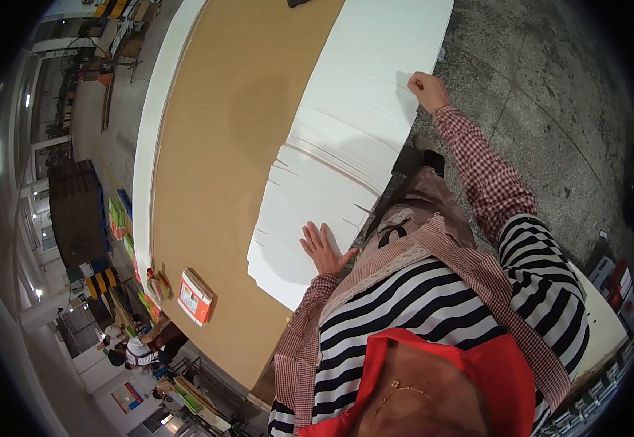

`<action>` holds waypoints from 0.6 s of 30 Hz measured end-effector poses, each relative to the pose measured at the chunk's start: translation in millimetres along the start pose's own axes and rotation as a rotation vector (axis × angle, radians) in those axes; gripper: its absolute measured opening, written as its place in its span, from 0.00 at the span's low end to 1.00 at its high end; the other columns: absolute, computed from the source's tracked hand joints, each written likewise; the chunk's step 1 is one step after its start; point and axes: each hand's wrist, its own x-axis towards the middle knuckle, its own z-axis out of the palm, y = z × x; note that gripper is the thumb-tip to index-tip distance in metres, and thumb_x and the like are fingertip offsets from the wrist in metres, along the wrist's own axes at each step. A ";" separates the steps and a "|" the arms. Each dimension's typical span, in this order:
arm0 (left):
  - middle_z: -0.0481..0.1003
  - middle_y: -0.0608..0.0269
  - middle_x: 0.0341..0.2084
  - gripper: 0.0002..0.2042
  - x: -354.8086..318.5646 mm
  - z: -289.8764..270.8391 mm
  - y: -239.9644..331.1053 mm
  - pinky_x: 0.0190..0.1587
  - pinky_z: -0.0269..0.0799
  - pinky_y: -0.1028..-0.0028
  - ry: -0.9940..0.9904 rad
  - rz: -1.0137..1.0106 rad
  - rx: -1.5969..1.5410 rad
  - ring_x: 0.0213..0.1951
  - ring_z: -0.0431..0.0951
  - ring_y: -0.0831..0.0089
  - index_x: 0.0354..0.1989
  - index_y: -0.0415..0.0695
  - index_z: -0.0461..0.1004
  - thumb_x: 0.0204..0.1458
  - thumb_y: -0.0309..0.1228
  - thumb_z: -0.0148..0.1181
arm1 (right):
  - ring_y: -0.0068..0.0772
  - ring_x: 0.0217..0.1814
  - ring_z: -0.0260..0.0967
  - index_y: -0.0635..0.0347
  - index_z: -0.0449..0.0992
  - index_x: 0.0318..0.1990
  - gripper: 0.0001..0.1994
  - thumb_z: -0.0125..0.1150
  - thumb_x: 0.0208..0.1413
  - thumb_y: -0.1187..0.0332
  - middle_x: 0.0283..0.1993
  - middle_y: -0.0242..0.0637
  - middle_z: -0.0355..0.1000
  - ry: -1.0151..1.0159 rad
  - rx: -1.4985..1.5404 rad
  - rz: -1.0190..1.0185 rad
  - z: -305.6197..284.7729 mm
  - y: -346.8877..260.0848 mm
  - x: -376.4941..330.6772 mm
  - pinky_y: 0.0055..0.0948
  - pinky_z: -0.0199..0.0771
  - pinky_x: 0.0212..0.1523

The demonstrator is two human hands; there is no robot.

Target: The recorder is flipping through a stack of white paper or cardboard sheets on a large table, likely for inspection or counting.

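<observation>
My left hand [324, 249] lies flat with its fingers spread on the near end of a long white cardboard sheet [360, 95]. The sheet has short slits along its edges and several crease lines across it, and it rests along the right side of a brown-topped table [222, 146]. Farther along, at the sheet's right edge, my right hand [430, 92] is closed with its fingers curled. Its shadow falls on the white surface beside it. Whatever those fingers may hold is hidden.
A small orange-and-white stack of cards or pads [195, 296] lies on the table's left part, near a small red-and-yellow object [158, 285]. Speckled floor [550, 95] stretches to the right. Dark stacked boards [76, 211] stand far left; a person [146, 346] is in the background.
</observation>
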 end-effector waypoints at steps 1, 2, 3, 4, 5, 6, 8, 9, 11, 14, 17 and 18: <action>0.36 0.41 0.71 0.57 -1.2 -0.4 0.2 0.68 0.24 0.41 -0.033 -0.018 0.024 0.72 0.32 0.45 0.70 0.43 0.49 0.38 0.74 0.54 | 0.39 0.33 0.74 0.61 0.76 0.28 0.08 0.64 0.48 0.66 0.26 0.41 0.74 -0.070 -0.066 0.017 0.5 -0.5 -3.6 0.39 0.73 0.36; 0.36 0.41 0.71 0.56 -2.0 -0.6 0.3 0.68 0.24 0.41 -0.039 -0.021 0.038 0.72 0.32 0.46 0.70 0.43 0.49 0.38 0.74 0.54 | 0.40 0.33 0.74 0.61 0.76 0.29 0.08 0.64 0.48 0.65 0.26 0.41 0.74 -0.130 -0.127 0.018 1.6 -1.1 -6.4 0.38 0.73 0.35; 0.36 0.41 0.71 0.56 -1.3 0.0 0.5 0.68 0.24 0.42 -0.039 -0.024 0.051 0.72 0.32 0.46 0.70 0.43 0.49 0.39 0.73 0.54 | 0.40 0.32 0.75 0.61 0.77 0.29 0.08 0.64 0.48 0.65 0.26 0.41 0.75 -0.176 -0.212 0.049 3.0 -1.9 -7.2 0.37 0.73 0.35; 0.36 0.41 0.71 0.56 -1.4 0.4 0.3 0.68 0.24 0.42 -0.033 -0.025 0.049 0.72 0.32 0.46 0.70 0.43 0.50 0.39 0.73 0.54 | 0.39 0.31 0.74 0.61 0.77 0.28 0.10 0.64 0.49 0.63 0.25 0.41 0.74 -0.171 -0.253 0.012 5.3 -2.7 -6.5 0.36 0.73 0.34; 0.36 0.41 0.72 0.56 -2.1 0.5 0.5 0.68 0.24 0.42 -0.028 -0.027 0.047 0.72 0.32 0.46 0.70 0.43 0.50 0.39 0.73 0.54 | 0.38 0.30 0.74 0.61 0.77 0.27 0.12 0.64 0.49 0.61 0.25 0.40 0.74 -0.158 -0.315 0.008 8.4 -3.8 -5.3 0.35 0.72 0.33; 0.36 0.42 0.72 0.55 -3.1 0.3 0.6 0.68 0.24 0.42 -0.037 -0.039 0.051 0.73 0.32 0.46 0.70 0.44 0.50 0.39 0.73 0.54 | 0.37 0.28 0.73 0.62 0.77 0.27 0.14 0.64 0.50 0.59 0.24 0.40 0.74 -0.171 -0.382 0.017 11.7 -4.5 -3.8 0.34 0.72 0.31; 0.37 0.42 0.72 0.55 -3.9 -0.5 0.3 0.68 0.24 0.42 -0.024 -0.035 0.043 0.73 0.32 0.47 0.70 0.44 0.50 0.40 0.72 0.54 | 0.35 0.25 0.70 0.62 0.76 0.25 0.18 0.62 0.53 0.54 0.22 0.39 0.71 -0.377 -0.314 0.040 17.1 -5.3 8.4 0.36 0.69 0.30; 0.37 0.42 0.72 0.54 -3.5 -0.7 0.2 0.68 0.24 0.42 -0.020 -0.041 0.036 0.73 0.32 0.47 0.70 0.45 0.50 0.40 0.72 0.54 | 0.33 0.24 0.68 0.62 0.76 0.24 0.20 0.61 0.54 0.52 0.20 0.38 0.70 -0.474 -0.271 0.033 18.1 -5.9 19.6 0.36 0.68 0.29; 0.37 0.43 0.72 0.54 -3.4 -1.6 0.3 0.68 0.24 0.42 0.007 -0.032 0.026 0.73 0.32 0.48 0.70 0.46 0.50 0.40 0.72 0.54 | 0.31 0.26 0.67 0.65 0.77 0.29 0.23 0.59 0.55 0.48 0.23 0.38 0.73 -0.630 -0.253 0.036 22.5 -4.0 36.1 0.35 0.68 0.31; 0.38 0.43 0.72 0.54 -2.5 -1.9 0.0 0.69 0.24 0.42 -0.006 -0.049 0.026 0.73 0.33 0.48 0.70 0.46 0.50 0.40 0.72 0.54 | 0.34 0.26 0.67 0.68 0.78 0.31 0.25 0.57 0.56 0.47 0.23 0.42 0.73 -0.752 -0.414 -0.052 29.2 0.6 51.9 0.39 0.66 0.31; 0.38 0.43 0.72 0.54 -3.0 -1.9 0.0 0.69 0.24 0.42 -0.026 -0.061 0.018 0.73 0.33 0.48 0.70 0.47 0.50 0.40 0.72 0.54 | 0.44 0.35 0.73 0.66 0.80 0.37 0.24 0.57 0.56 0.48 0.33 0.48 0.77 -0.779 -0.582 -0.079 34.6 0.3 56.4 0.42 0.70 0.39; 0.38 0.43 0.72 0.54 -2.0 -1.9 -0.3 0.69 0.24 0.42 -0.019 -0.053 0.009 0.73 0.33 0.48 0.70 0.47 0.50 0.39 0.73 0.54 | 0.45 0.38 0.74 0.66 0.80 0.39 0.25 0.57 0.56 0.48 0.36 0.49 0.77 -0.778 -0.594 -0.073 35.3 -0.7 55.6 0.42 0.71 0.41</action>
